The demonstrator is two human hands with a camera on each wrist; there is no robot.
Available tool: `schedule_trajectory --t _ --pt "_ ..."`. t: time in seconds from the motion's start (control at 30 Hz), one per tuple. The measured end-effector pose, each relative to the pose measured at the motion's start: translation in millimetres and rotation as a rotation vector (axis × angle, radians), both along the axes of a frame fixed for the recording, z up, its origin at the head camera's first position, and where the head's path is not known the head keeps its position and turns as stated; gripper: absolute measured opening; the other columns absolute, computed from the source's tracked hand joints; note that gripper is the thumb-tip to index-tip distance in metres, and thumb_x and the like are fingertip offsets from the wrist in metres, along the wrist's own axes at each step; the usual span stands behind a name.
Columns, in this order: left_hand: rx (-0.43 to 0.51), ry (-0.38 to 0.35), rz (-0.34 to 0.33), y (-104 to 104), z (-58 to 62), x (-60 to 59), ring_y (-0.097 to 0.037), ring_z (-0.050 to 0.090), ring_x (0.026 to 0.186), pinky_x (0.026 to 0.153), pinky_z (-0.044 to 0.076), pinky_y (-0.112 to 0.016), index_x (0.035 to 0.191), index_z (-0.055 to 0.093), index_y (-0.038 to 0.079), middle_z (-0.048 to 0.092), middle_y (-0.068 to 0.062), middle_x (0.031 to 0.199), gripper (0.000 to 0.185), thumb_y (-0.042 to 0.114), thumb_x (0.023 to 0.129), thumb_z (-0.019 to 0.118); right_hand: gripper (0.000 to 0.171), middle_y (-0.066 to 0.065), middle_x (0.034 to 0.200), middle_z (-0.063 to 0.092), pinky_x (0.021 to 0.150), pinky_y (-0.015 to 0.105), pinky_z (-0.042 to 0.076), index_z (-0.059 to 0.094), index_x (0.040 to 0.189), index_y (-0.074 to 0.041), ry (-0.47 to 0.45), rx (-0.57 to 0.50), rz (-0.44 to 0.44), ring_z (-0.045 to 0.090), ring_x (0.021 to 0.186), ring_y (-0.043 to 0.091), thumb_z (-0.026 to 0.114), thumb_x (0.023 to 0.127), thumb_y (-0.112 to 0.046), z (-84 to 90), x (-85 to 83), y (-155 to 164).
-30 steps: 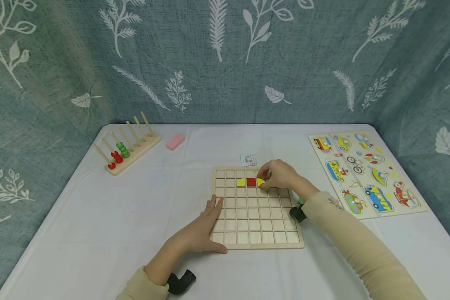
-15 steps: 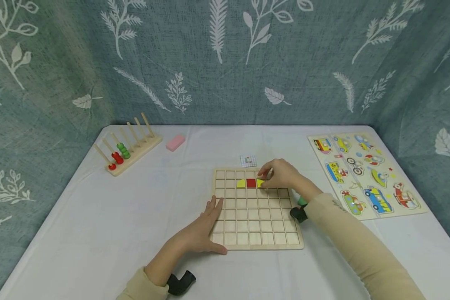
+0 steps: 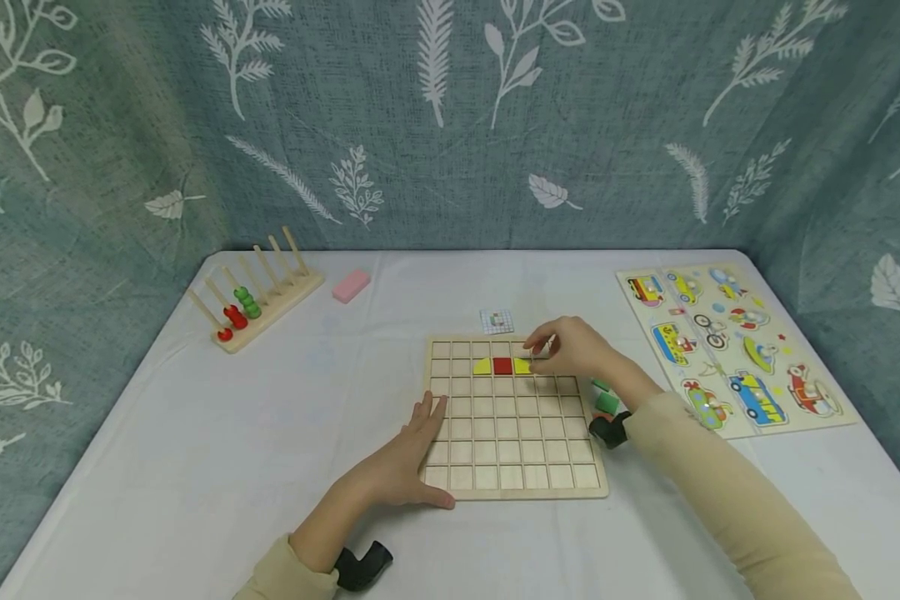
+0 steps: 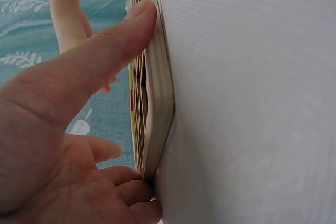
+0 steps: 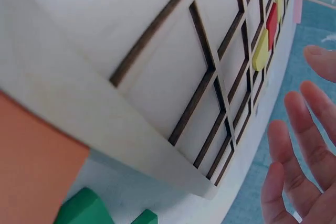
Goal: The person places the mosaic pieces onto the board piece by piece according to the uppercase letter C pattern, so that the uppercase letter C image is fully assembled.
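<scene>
Item one, far left on my head feed: a wooden peg rack (image 3: 258, 287) with red and green beads on two pegs, the other pegs bare. Just right of it lies a pink block (image 3: 350, 284).

Item two: left hand (image 3: 397, 462), flat on the white table (image 3: 195, 433), fingers straight and lying close together, pressed against the left edge of the wooden grid board (image 3: 513, 483). My left wrist feed shows the thumb (image 4: 113, 43) laid along the board's rim (image 4: 160, 103); the board's face is seen edge-on there, so I cannot read its cells. A black wrist mount (image 3: 360, 565) is partly cut off by the sleeve.

Item three: the grid board, centre of the table. In its second row sit a yellow curved piece (image 3: 482, 366), a red square piece (image 3: 502, 365) and a second yellow piece (image 3: 521, 366), side by side; the last is partly covered by fingers. A small printed card (image 3: 497, 320) lies just behind the board; its pattern is too small for me to make out.

Item four: right hand (image 3: 573, 350), hovering over the board's upper right cells, fingertips near the second yellow piece. On my right wrist feed the fingers (image 5: 296, 156) are spread and relaxed, holding nothing. Whether they touch the piece I cannot tell.

Item five: green pieces (image 3: 606, 400) beside the board's right edge, partly hidden by the forearm; an orange shape (image 5: 31, 177) fills a corner of the wrist view, blurred.

Item six, far right: a vehicle picture puzzle (image 3: 727, 346).
</scene>
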State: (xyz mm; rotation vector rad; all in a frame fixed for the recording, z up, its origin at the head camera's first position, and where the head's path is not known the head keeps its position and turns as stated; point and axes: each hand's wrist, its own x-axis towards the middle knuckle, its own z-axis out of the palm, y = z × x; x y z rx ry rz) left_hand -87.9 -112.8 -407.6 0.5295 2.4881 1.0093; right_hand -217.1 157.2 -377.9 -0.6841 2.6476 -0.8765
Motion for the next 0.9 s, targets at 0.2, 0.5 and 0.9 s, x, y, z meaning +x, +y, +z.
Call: schedule_trajectory --t 0.2,0.5,0.9 --pt "-0.008 0.002 0.006 0.6 0.0 -0.2 -0.033 -0.004 0.137 0.108 0.013 -0.049 0.146 0.006 0.003 -0.006 -0.019 0.150 0.121 0.031 0.060 0.085 0.028 0.003 0.087 0.066 0.066 0.031 0.048 0.068 0.102 -0.003 0.014 -0.024 -0.008 0.058 0.071 0.017 0.072 0.076 -0.014 0.8 4.5 6.0" --pt "-0.016 0.011 0.009 1.0 0.1 -0.1 -0.033 -0.003 0.137 0.108 0.013 -0.050 0.147 0.006 0.003 -0.005 -0.019 0.151 0.121 0.030 0.059 0.085 0.030 0.008 0.096 0.066 0.067 0.032 0.048 0.067 0.104 -0.002 0.030 -0.060 -0.052 0.057 0.077 0.018 0.072 0.077 -0.015 2.4 13.9 16.4" --pt "-0.006 0.011 0.013 1.0 0.2 0.2 -0.033 -0.003 0.137 0.108 0.013 -0.050 0.146 0.006 0.002 -0.005 -0.019 0.151 0.122 0.030 0.059 0.086 0.029 0.010 0.101 0.066 0.064 0.030 0.047 0.069 0.100 -0.003 0.066 -0.048 -0.151 0.058 0.080 0.020 0.074 0.075 -0.017 -4.2 27.2 33.4"
